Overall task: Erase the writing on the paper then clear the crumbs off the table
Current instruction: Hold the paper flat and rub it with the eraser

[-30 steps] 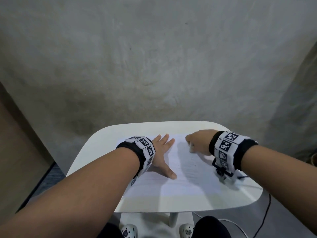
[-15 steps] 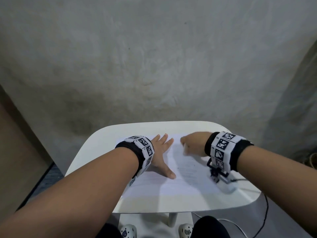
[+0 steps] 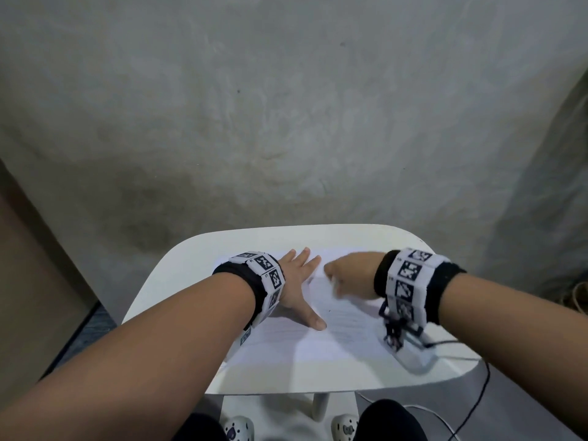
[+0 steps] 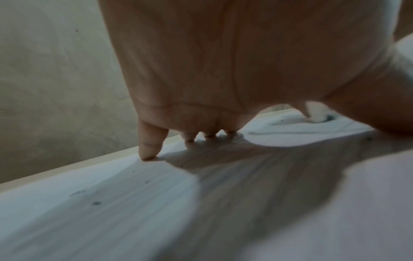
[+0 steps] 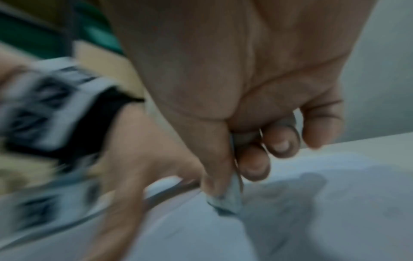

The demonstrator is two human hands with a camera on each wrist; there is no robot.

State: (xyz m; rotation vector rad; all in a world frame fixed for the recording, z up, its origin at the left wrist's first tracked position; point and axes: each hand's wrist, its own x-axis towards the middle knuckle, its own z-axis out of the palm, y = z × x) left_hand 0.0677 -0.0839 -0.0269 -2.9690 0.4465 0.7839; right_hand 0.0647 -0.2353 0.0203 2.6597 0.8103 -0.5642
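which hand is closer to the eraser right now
Right. The right hand pinches the eraser against the paper; the left hand lies flat on the paper beside it, not touching the eraser.

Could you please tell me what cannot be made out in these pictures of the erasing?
- Eraser: motion-blurred in the right wrist view; in the head view the right hand hides it.
- Writing on the paper: too faint and small to read in the head view.
- Crumbs: only blurred specks in the left wrist view.
- Paper under the left hand: covered.
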